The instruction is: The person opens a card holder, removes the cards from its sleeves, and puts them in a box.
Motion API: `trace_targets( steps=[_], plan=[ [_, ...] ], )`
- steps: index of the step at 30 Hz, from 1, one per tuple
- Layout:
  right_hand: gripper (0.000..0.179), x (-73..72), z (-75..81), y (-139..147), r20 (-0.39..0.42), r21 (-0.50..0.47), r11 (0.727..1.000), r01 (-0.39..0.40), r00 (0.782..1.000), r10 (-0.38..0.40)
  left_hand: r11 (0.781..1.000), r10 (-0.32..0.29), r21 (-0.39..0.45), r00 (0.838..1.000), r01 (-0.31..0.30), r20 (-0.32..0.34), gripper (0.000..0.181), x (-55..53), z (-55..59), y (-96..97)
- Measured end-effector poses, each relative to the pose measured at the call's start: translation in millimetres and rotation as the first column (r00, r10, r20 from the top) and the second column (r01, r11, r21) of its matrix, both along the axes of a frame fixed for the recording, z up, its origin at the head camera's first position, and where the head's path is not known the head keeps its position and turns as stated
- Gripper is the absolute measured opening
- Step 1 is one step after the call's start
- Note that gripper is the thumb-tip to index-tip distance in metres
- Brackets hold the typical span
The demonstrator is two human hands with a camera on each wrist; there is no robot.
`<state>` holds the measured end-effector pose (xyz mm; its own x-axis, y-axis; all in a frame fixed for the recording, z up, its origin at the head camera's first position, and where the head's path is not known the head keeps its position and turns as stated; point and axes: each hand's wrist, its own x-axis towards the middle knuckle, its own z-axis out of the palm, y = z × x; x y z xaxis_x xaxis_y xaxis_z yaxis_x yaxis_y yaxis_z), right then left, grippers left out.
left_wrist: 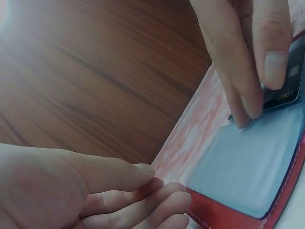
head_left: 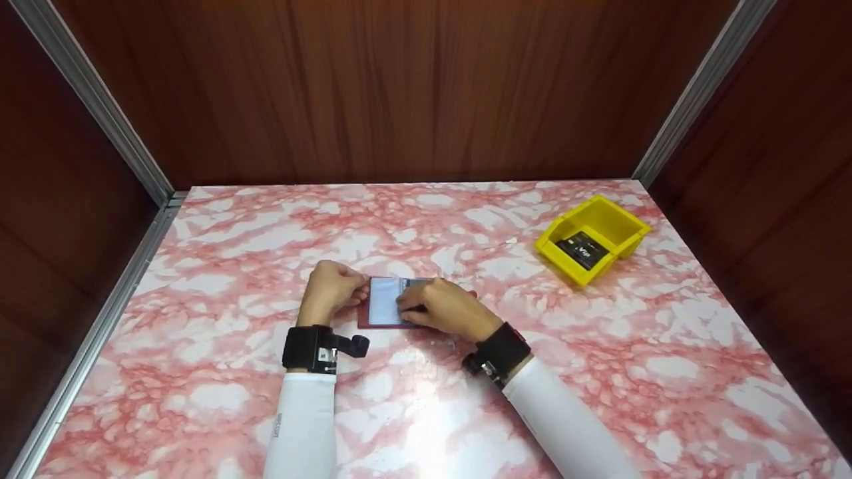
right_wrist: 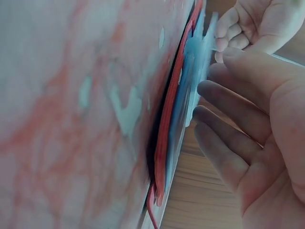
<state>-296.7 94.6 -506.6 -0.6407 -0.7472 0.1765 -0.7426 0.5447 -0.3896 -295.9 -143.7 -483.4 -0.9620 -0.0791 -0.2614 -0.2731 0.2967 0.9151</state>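
A red card holder (head_left: 363, 319) with clear bluish sleeves (left_wrist: 248, 162) lies spread on the table. My left hand (head_left: 333, 287) is at its left edge; in the left wrist view the thumb lies close to the forefinger and the fingertips overlap the red cover's corner. My right hand (head_left: 446, 307) is over the middle of the holder. In the left wrist view its fingertips touch a black card (left_wrist: 290, 78) with "LOGO" lettering, beside the sleeve's edge. Its fingers (right_wrist: 233, 112) look nearly straight in the right wrist view, tips at the raised sleeves.
A yellow bin (head_left: 616, 223) stands at the right rear of the table, holding black cards (head_left: 582, 249) marked "Vip". Wood-look panels (head_left: 413, 93) with metal corner posts enclose the back and sides of the red-and-white marbled table (head_left: 219, 399).
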Motion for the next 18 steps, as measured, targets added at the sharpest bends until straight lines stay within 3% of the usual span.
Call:
trace_targets(
  steps=[4, 7, 11, 14, 18],
  plan=[
    [0.019, -1.4, 1.6, 3.1, 0.018, 0.015, 1.000, -0.026, 0.999, 0.026, 0.999, -0.024, -0.028, 1.000, 0.024, 0.001, 0.020, 0.7, -0.9, 6.4],
    [0.021, -3.3, 7.2, 9.8, 0.044, 0.009, 1.000, -0.002, 0.999, 0.001, 0.999, -0.051, -0.005, 0.999, 0.051, 0.006, 0.019, 0.7, -1.6, 14.7],
    [0.027, -7.0, 18.8, 23.5, 0.070, 0.006, 0.993, 0.121, 0.990, -0.121, 0.996, -0.082, 0.023, 0.997, 0.082, 0.000, 0.020, 0.8, -1.0, 25.8],
    [0.029, -10.4, 25.9, 34.2, 0.087, 0.023, 0.978, 0.209, 0.974, -0.210, 0.995, -0.097, -0.001, 0.995, 0.098, 0.007, 0.019, 0.3, -0.3, 32.7],
    [0.027, -12.8, 28.1, 41.4, 0.081, 0.049, 0.966, 0.254, 0.963, -0.257, 0.992, -0.115, -0.050, 0.993, 0.116, 0.014, 0.016, -0.4, -2.4, 39.6]
  ],
)
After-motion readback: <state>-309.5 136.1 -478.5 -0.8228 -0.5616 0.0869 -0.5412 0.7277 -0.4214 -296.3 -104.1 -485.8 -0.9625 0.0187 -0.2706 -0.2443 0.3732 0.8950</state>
